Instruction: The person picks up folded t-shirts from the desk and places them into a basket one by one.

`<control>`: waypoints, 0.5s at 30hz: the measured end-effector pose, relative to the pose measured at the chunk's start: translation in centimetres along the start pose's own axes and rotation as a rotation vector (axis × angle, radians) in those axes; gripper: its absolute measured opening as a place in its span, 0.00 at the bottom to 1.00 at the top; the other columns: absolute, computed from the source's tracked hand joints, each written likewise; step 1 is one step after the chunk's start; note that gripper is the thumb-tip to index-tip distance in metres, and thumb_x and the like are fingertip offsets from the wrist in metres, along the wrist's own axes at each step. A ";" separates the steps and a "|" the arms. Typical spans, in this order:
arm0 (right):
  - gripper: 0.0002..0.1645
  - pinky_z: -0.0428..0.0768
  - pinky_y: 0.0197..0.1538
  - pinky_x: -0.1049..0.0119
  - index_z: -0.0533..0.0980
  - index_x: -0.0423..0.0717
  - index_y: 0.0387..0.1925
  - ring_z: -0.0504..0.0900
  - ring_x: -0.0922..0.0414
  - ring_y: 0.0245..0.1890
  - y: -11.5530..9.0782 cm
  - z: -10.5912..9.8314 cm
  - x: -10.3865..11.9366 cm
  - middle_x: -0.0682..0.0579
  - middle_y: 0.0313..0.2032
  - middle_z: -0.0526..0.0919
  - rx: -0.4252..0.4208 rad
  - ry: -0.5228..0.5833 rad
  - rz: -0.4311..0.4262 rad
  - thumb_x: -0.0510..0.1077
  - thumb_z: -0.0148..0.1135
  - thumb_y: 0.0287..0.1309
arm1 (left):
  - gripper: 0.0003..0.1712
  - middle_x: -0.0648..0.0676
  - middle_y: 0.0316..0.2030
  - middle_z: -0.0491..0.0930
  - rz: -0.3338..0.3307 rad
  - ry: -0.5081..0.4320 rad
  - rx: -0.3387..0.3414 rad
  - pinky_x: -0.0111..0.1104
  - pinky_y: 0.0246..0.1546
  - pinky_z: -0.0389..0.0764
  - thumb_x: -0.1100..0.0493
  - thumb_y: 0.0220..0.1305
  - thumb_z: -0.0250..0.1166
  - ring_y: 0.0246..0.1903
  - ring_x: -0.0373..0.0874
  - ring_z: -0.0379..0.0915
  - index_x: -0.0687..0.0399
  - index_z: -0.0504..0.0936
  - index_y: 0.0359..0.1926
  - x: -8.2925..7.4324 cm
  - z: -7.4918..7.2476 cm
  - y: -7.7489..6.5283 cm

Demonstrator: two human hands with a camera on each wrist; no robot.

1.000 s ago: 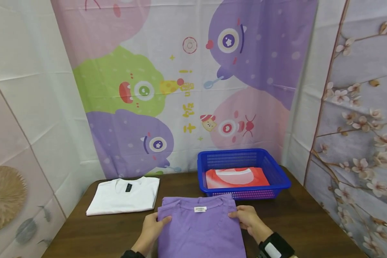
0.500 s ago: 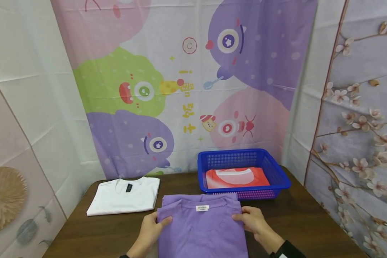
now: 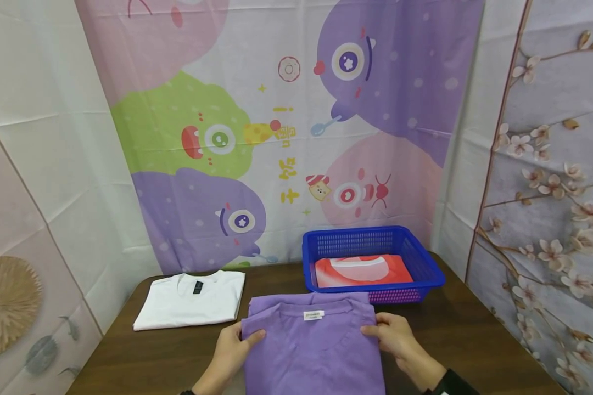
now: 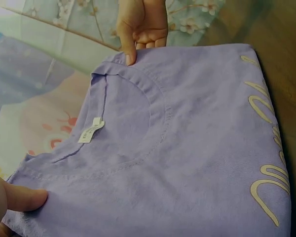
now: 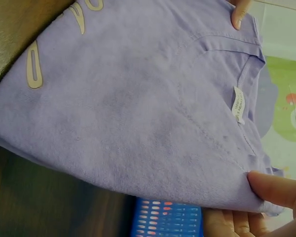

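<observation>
Purple shirt point(image 3: 316, 351) — folded, creased, white label point(image 3: 313, 315)

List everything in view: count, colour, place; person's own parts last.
Folded purple fabric shirt: one, purple with white label, held front centre.
Folded white fabric shirt: one, white with dark label, table's left.
Rectangular blue plastic basket: one, blue, table's back right.
Folded red printed fabric: one, red, pink, white, inside basket.
Brown round-cornered table: one, dark brown, below.
Creased printed hanging sheets: at least three, multicoloured, behind and beside table.
Wristwear: two, black, at wrists.
Left hand: one, gripping purple shirt's left edge.
Right hand: one, gripping its right edge.
</observation>
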State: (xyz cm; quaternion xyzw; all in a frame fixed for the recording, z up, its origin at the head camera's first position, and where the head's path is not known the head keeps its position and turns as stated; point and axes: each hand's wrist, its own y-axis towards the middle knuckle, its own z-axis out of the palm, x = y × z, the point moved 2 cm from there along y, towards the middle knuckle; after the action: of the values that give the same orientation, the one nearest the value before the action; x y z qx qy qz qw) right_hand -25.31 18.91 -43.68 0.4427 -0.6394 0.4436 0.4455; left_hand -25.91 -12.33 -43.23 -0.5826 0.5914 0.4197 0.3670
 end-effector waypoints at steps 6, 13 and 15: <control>0.19 0.80 0.33 0.65 0.78 0.30 0.42 0.80 0.61 0.29 -0.3 -1.1 0.4 0.50 0.31 0.88 -0.005 -0.008 -0.019 0.36 0.69 0.47 | 0.17 0.63 0.36 0.86 0.031 0.003 -0.006 0.28 0.32 0.78 0.63 0.54 0.69 0.32 0.40 0.77 0.72 0.81 0.42 -1.0 0.3 -0.3; 0.16 0.75 0.29 0.69 0.79 0.33 0.39 0.76 0.63 0.27 -0.4 -2.5 1.2 0.59 0.25 0.85 -0.015 -0.036 -0.042 0.37 0.69 0.47 | 0.12 0.57 0.28 0.83 0.092 0.060 0.000 0.26 0.28 0.73 0.63 0.51 0.70 0.27 0.38 0.71 0.69 0.82 0.35 -2.2 0.5 -0.3; 0.14 0.73 0.27 0.70 0.79 0.34 0.38 0.74 0.64 0.26 -0.3 -2.9 1.4 0.61 0.23 0.83 -0.016 -0.038 -0.055 0.38 0.69 0.48 | 0.11 0.56 0.27 0.83 0.093 0.058 0.010 0.26 0.27 0.72 0.63 0.52 0.70 0.27 0.38 0.70 0.68 0.82 0.33 -2.5 0.6 -0.1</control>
State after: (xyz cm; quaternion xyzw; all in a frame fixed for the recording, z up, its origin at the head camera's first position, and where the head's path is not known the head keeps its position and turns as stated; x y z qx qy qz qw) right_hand -24.81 21.38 -41.71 0.4647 -0.6390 0.4175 0.4488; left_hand -25.68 -10.83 -41.16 -0.5645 0.6303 0.4165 0.3326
